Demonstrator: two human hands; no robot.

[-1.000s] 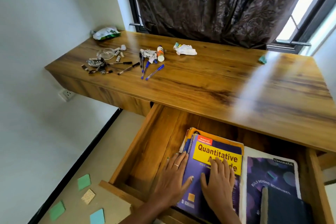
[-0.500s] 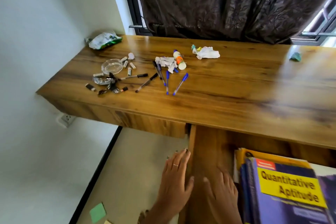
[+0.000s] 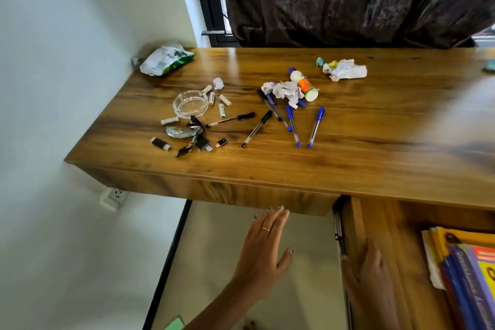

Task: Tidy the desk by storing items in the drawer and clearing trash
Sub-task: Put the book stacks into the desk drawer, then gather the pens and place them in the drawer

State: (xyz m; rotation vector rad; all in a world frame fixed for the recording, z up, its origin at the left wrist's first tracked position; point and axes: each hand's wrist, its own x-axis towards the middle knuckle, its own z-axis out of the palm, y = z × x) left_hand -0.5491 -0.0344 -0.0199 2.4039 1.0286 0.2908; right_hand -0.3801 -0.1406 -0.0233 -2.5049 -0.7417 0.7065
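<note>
Head view: the left hand (image 3: 263, 246) reaches up toward the closed left drawer (image 3: 257, 194) under the desk (image 3: 348, 142), fingers straight and together, tips at the front's lower edge, holding nothing. The pens (image 3: 292, 118) lie up and beyond it on the desk, long axes mostly pointing away from the person. This hand looks the nearer to them. The right hand (image 3: 372, 278) rests flat and empty inside the open drawer (image 3: 356, 225), beside the books (image 3: 466, 270).

Books (image 3: 466, 273) cut off at right edge, teal scrap (image 3: 489, 65) clipped, right desktop (image 3: 442, 120) blurred
</note>
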